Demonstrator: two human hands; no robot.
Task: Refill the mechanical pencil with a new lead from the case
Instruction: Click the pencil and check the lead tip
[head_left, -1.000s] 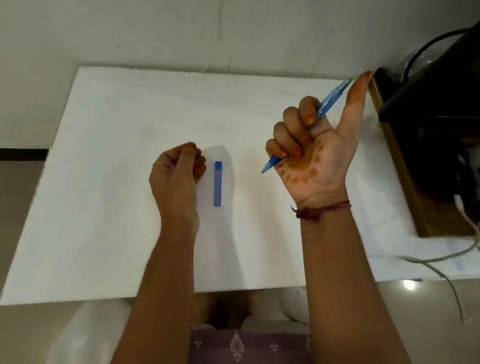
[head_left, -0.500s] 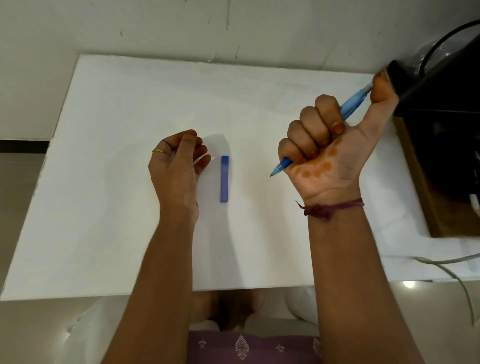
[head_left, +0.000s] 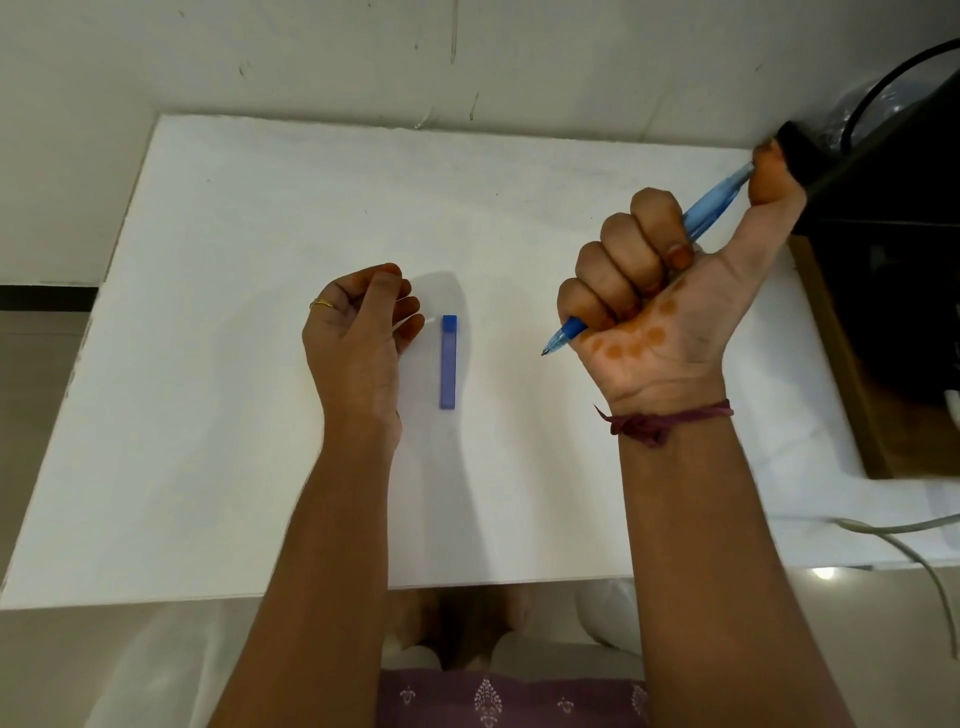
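Note:
My right hand (head_left: 660, 312) is raised above the white table (head_left: 234, 415), its fist closed around a blue mechanical pencil (head_left: 714, 202). The pencil's tip points down-left toward the table and my thumb rests on its top end. A slim blue lead case (head_left: 449, 361) lies flat on the table between my hands, lengthwise toward me. My left hand (head_left: 363, 338) rests just left of the case with its fingers curled in, apart from the case. A thin pale sliver shows at its fingertips; I cannot tell whether anything is pinched there.
A dark box on a wooden base (head_left: 883, 291) stands at the table's right edge, close to my right thumb. Grey cables (head_left: 904, 535) trail off the right front corner. A wall runs along the table's far edge.
My right hand has shifted right and a little up with the pencil, and the thumb has come down onto the pencil's top end. The left hand and the case have stayed put.

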